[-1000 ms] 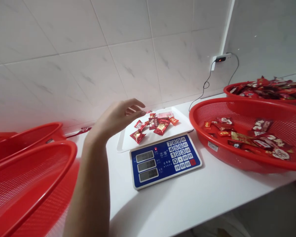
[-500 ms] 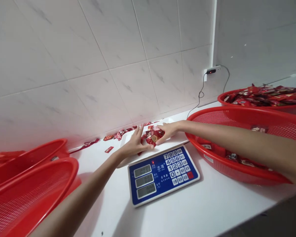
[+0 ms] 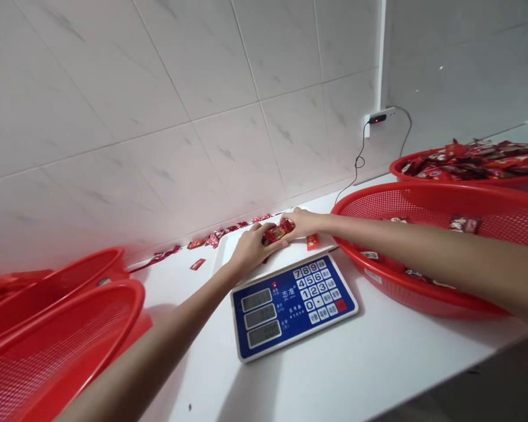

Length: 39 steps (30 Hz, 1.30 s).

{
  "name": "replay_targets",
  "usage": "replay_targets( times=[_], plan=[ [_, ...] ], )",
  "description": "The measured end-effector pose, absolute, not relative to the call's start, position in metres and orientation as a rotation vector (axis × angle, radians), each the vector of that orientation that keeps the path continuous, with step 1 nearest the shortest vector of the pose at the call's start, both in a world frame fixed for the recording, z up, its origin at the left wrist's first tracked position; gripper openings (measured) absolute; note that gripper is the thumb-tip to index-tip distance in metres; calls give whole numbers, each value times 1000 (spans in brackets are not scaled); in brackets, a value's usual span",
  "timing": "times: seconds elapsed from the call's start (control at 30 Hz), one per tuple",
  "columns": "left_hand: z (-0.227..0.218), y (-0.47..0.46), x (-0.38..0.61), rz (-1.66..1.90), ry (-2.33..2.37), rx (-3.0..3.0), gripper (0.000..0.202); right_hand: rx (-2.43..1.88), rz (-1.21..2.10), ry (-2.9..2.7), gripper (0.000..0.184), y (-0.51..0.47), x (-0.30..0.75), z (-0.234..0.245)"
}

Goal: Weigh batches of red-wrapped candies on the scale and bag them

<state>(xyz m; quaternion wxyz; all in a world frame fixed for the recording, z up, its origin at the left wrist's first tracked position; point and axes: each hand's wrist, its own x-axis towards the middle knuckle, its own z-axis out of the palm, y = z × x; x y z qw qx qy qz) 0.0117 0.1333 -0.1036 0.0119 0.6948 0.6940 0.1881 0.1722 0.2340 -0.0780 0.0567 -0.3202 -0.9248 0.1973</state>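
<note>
Red wrapped packets bunched at centre of frame, between my hands, over the white tray; long axis runs left to right, rising slightly rightward. Left hand curls in at the left end; right hand pinches the right end; both equally near. Whether the bunch touches the tray: cannot tell. Nothing stands between hands and packets. One loose packet lies on the tray, just below my right wrist. Blue scale panel sits lower centre on the tabletop. Right forearm crosses over a red basket; stray packets line the wall behind.
</note>
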Motion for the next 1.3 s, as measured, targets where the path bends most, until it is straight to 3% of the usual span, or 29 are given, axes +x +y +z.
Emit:
replay_targets(
  times=[0.13, 0.33, 0.63, 0.83, 0.97, 1.17, 1.3],
  plan=[
    [-103, 132, 16, 627, 2195, 2152, 51, -865, 782, -2913, 64, 248, 183, -69],
    [-93, 129, 15, 692, 2159, 2087, 32, -948, 705, -2948, 101, 258, 207, -65],
    [-69, 96, -8, 931, 1998, 1615, 44, -1032, 894, -2800, 109, 251, 196, -66],
    [-71, 75, -3, 1048, 1940, 1484, 51, -1212, 638, -2696, 79, 221, 157, -66],
    [-62, 36, -17, 1217, 1996, 1328, 57, -1088, 672, -2685, 52, 213, 144, -72],
    [-36, -72, -70, 1365, 2376, 1225, 43, -906, 892, -2646, 29, 206, 123, -67],
    [-35, -130, -106, 1351, 2584, 1193, 41, -383, 1319, -2440, 15, 147, 71, -40]
  ],
)
